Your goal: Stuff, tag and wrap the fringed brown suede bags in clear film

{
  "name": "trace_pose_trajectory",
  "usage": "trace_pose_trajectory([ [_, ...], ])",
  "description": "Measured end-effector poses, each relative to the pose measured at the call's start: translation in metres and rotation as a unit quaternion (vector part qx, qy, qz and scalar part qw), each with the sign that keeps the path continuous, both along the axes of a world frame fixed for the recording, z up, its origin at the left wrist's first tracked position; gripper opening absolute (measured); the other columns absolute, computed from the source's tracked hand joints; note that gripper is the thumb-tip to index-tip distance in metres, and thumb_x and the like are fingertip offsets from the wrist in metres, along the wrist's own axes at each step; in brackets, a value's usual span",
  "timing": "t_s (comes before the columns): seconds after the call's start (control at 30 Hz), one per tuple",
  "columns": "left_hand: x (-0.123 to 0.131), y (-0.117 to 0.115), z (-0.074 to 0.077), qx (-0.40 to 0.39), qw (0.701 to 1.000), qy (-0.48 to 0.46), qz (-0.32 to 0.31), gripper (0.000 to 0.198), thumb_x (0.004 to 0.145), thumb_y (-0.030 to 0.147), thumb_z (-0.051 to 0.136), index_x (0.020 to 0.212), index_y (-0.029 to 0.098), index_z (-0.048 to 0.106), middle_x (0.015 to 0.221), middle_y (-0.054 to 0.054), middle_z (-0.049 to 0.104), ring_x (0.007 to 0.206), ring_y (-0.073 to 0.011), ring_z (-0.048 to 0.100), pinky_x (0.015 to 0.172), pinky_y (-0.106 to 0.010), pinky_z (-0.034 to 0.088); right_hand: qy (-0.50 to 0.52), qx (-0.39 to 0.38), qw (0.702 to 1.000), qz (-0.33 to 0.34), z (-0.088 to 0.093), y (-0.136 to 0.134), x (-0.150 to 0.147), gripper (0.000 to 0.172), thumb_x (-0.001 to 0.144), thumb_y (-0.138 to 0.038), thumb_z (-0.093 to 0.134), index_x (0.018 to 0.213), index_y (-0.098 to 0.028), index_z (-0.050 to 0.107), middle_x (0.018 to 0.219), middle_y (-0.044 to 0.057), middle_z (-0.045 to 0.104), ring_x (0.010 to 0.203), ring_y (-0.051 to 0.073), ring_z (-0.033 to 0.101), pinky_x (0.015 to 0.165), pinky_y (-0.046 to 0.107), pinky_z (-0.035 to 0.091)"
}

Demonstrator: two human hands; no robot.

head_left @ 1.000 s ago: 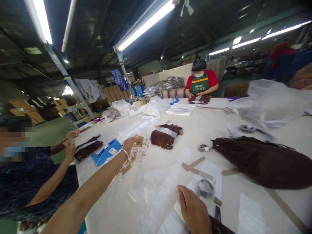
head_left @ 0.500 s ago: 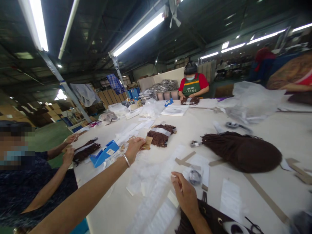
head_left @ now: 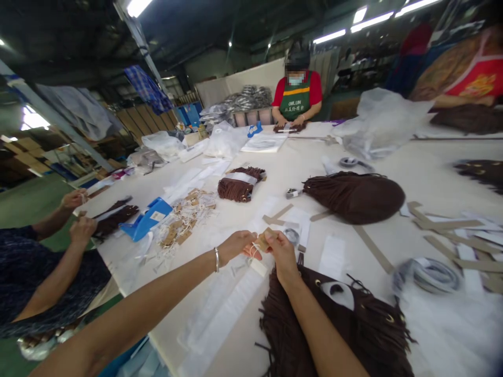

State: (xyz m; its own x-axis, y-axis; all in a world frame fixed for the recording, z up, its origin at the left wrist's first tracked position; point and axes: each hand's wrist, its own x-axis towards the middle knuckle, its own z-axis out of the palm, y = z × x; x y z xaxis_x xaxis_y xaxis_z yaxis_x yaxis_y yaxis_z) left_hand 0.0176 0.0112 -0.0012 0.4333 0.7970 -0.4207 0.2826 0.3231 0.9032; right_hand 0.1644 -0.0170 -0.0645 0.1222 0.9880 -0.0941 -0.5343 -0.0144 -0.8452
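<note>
My right hand (head_left: 283,257) pinches a small tan hang tag (head_left: 266,239) above the table. Close against it, my left hand (head_left: 237,247), with a silver bangle at the wrist, has its fingers closed on the tag's white string (head_left: 253,250). Beneath my right forearm lies a dark brown fringed bag (head_left: 314,306) with metal eyelets and a pale oval patch. A loose pile of similar tags with strings (head_left: 184,222) is spread left of my hands.
A blue tape dispenser (head_left: 146,219) stands at the left. Wrapped brown fringed bundle (head_left: 238,187) and a rounded fringed bag (head_left: 353,196) lie beyond my hands. Paper strips (head_left: 456,235) and a tape roll (head_left: 432,275) are at the right. Co-workers sit left and across.
My left hand has come back from the tag pile toward my right hand, bringing a tag. My right hand now grips that tag. The view has turned downward and rightward.
</note>
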Motion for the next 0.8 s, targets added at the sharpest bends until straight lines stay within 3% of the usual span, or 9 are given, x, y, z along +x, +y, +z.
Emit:
trace_pose_trajectory([
  [0.13, -0.022, -0.014, 0.001, -0.027, 0.999, 0.009, -0.032, 0.059, 0.083, 0.067, 0.051, 0.098, 0.011, 0.062, 0.082, -0.015, 0.073, 0.08, -0.023, 0.068, 0.079, -0.036, 0.047, 0.037, -0.002, 0.999, -0.021, -0.001, 0.001, 0.002, 0.033, 0.075, -0.049, 0.072, 0.082, -0.019, 0.061, 0.072, -0.002, 0.062, 0.062, 0.009, 0.052, 0.055, 0.021, 0.039],
  [0.27, -0.037, -0.022, -0.001, -0.025, 0.998, 0.02, -0.056, 0.045, 0.076, 0.053, 0.069, 0.095, 0.012, 0.068, 0.087, -0.012, 0.074, 0.086, -0.0216, 0.066, 0.084, -0.033, 0.045, 0.065, -0.014, 0.997, -0.039, -0.002, 0.003, 0.004, 0.034, 0.074, -0.048, 0.073, 0.084, -0.019, 0.059, 0.073, -0.002, 0.06, 0.064, 0.009, 0.053, 0.055, 0.02, 0.04],
  [0.4, -0.039, -0.028, 0.002, -0.01, 0.996, 0.008, -0.09, 0.034, 0.067, 0.041, 0.079, 0.083, 0.012, 0.071, 0.079, -0.008, 0.073, 0.077, -0.0194, 0.064, 0.081, -0.031, 0.045, 0.045, -0.016, 0.996, -0.073, -0.004, 0.005, 0.005, 0.033, 0.077, -0.049, 0.068, 0.086, -0.019, 0.057, 0.076, -0.001, 0.06, 0.066, 0.01, 0.055, 0.058, 0.021, 0.043],
  [0.53, -0.033, -0.032, 0.007, -0.029, 0.998, 0.004, -0.047, 0.037, 0.074, 0.047, 0.073, 0.087, 0.012, 0.07, 0.075, -0.009, 0.072, 0.07, -0.0189, 0.064, 0.074, -0.03, 0.046, -0.031, -0.018, 0.993, -0.111, -0.008, 0.006, 0.0, 0.035, 0.072, -0.049, 0.069, 0.087, -0.019, 0.057, 0.072, 0.001, 0.062, 0.061, 0.014, 0.057, 0.055, 0.026, 0.046],
  [0.63, -0.027, -0.032, 0.011, -0.054, 0.998, -0.042, 0.015, 0.039, 0.08, 0.048, 0.068, 0.098, 0.013, 0.069, 0.086, -0.011, 0.073, 0.082, -0.0207, 0.067, 0.081, -0.031, 0.047, -0.16, 0.025, 0.976, -0.148, -0.008, 0.002, -0.005, 0.037, 0.075, -0.037, 0.068, 0.106, -0.021, 0.061, 0.099, 0.006, 0.067, 0.087, 0.02, 0.062, 0.078, 0.035, 0.051],
  [0.7, -0.022, -0.032, 0.015, -0.061, 0.994, -0.078, 0.053, 0.037, 0.08, 0.045, 0.069, 0.099, 0.013, 0.068, 0.091, -0.012, 0.073, 0.086, -0.0213, 0.067, 0.085, -0.031, 0.047, -0.273, 0.087, 0.945, -0.159, -0.002, -0.005, -0.006, 0.038, 0.081, -0.031, 0.061, 0.118, -0.024, 0.059, 0.122, 0.008, 0.06, 0.111, 0.022, 0.056, 0.097, 0.04, 0.044],
  [0.8, -0.014, -0.032, 0.016, -0.068, 0.984, -0.124, 0.107, 0.033, 0.077, 0.038, 0.073, 0.097, 0.012, 0.069, 0.093, -0.013, 0.073, 0.087, -0.0209, 0.068, 0.087, -0.031, 0.048, -0.315, 0.179, 0.926, -0.107, 0.009, -0.015, -0.002, 0.032, 0.087, -0.026, 0.054, 0.118, -0.026, 0.062, 0.131, 0.007, 0.055, 0.126, 0.023, 0.046, 0.107, 0.042, 0.035],
])
